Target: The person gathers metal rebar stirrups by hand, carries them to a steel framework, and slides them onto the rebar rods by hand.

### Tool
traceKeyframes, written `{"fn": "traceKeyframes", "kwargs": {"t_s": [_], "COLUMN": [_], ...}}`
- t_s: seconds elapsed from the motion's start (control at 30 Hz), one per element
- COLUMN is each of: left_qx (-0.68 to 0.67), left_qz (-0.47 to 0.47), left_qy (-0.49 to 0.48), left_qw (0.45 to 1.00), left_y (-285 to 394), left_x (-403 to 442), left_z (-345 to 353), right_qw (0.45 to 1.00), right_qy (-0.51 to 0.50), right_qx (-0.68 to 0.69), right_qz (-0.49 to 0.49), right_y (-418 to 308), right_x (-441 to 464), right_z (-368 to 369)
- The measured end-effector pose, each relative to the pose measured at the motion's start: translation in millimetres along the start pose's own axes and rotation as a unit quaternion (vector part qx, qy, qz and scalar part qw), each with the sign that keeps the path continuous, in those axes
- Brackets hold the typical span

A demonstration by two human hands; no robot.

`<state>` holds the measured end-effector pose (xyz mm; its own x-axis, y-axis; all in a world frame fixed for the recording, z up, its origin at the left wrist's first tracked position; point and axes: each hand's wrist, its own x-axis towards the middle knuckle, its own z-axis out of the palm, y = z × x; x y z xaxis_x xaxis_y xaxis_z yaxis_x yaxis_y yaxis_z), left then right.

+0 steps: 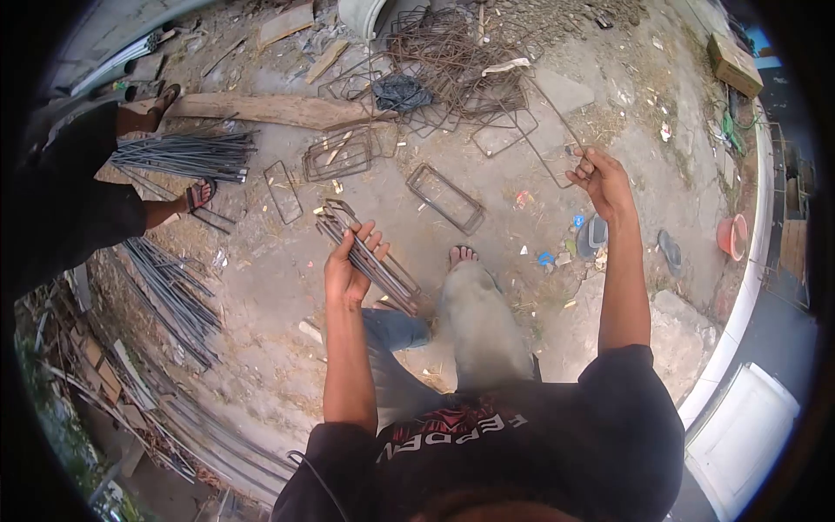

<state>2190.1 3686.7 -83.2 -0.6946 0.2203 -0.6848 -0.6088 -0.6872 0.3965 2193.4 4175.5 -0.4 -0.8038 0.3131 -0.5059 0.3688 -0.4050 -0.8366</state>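
A bundle of bent rectangular metal stirrups (383, 271) is held in my left hand (350, 265), its fingers wrapped round the rods. Out to the right, my right hand (600, 178) pinches the corner of a single thin metal frame (557, 110), which extends up and left towards the tangled pile. On the ground between my hands lies a small stack of rectangular stirrups (445, 199). Further left are another stack of stirrups (339, 157) and one lone stirrup (283, 192). A large tangle of rusty stirrups (452, 61) lies ahead, with a dark plastic bag (402, 92) on it.
Another person (74, 187) stands at the left beside bundles of rods (183, 155). A wooden plank (270, 110) lies ahead of them. Loose sandals (593, 237), a red bucket (732, 237) and a cardboard box (735, 65) are at the right.
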Motion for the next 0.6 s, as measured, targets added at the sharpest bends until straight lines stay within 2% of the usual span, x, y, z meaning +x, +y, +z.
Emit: {"fn": "traceKeyframes", "kwargs": {"t_s": [0.07,0.13,0.3,0.47,0.6], "left_qx": [-0.004,-0.014,-0.005,-0.014,-0.047], "left_qz": [0.010,0.015,0.048,0.085,0.125], "left_qy": [0.012,-0.042,-0.053,-0.052,-0.061], "left_qw": [1.000,0.999,0.997,0.995,0.989], "left_y": [20,42,95,125,127], "left_x": [-59,-107,-234,-353,-439], "left_z": [64,104,192,239,227], "right_qw": [1.000,0.999,0.988,0.953,0.911], "right_qy": [-0.013,-0.040,-0.104,-0.258,-0.363], "right_qx": [-0.004,-0.019,-0.109,-0.154,-0.192], "right_qz": [-0.008,-0.015,-0.020,-0.029,-0.025], "right_y": [-23,-40,-108,-176,-204], "right_x": [-45,-87,-220,-326,-398], "right_z": [24,47,117,188,241]}}
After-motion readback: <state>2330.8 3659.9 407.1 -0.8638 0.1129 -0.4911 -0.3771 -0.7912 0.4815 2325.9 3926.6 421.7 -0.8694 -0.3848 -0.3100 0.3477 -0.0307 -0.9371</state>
